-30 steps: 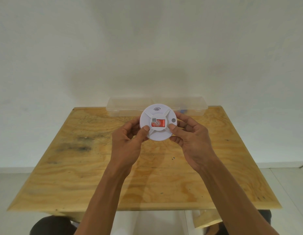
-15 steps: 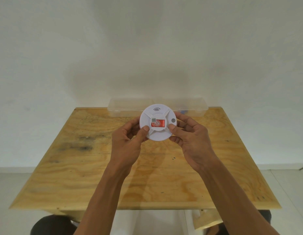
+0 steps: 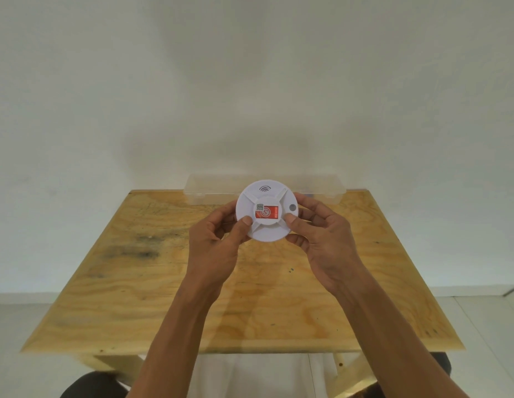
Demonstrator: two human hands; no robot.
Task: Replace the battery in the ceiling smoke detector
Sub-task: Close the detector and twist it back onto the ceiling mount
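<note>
I held the smoke detector above the far half of the wooden table, label toward me. My left hand gripped its left edge, my right hand its right edge, thumbs pressed on its face. A clear plastic box lay beyond it at the far edge.

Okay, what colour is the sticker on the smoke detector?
Mostly red, with a small grey-white code patch at its left end; the sticker shows in the head view.

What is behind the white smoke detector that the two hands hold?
Behind the smoke detector lies a clear plastic case at the wooden table's far edge. The detector hides the case's middle; its contents cannot be made out.
</note>
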